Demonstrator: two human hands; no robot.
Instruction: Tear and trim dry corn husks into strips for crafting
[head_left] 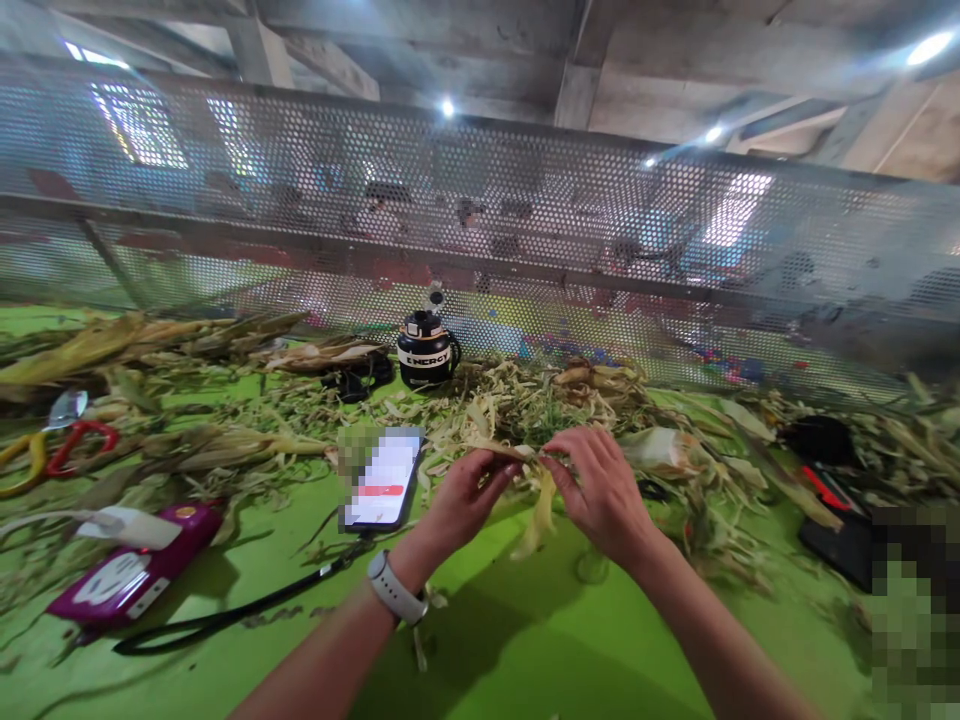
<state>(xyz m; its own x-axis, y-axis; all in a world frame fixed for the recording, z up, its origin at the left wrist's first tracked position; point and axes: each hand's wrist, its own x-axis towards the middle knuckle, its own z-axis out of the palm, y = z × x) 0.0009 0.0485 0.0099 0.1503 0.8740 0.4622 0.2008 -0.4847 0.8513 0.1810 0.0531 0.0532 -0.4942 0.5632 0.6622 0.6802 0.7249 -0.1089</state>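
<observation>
Pale yellow corn husk strip [541, 510] hangs above the middle of the green surface [525, 640], toward its front edge. Left hand [469, 495] grip is pinched closed on its top end, and right hand [600, 490] grip likewise. A lit flat smartphone [382, 478] lies just left of the hands.

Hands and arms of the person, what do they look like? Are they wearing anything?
Both arms are bare, with no sleeves in view and no gloves. The left hand has a watch on its wrist, with a pale grey-white band. The right hand has nothing on its wrist. No rings can be seen on either hand.
</observation>
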